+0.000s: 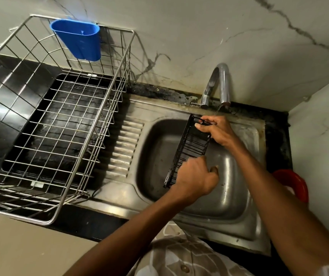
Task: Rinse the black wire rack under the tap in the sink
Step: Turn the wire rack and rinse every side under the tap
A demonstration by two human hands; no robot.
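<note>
You are holding the black wire rack [189, 148] over the steel sink [239, 206], tilted on edge so its far end is sitting just beneath the tap [220, 84], where a thin stream is falling. Your right hand [218, 130] is pinching the rack's top wire, fingers curled round it, likely to keep that end in the water. Your left hand [196, 176] is gripping the near end, fingers curled over the frame, steadying the slant so runoff drains into the bowl. Beside the sink, the silver dish basket [46, 124] with its blue cup [78, 39] is standing ready, apparently for drying.
</note>
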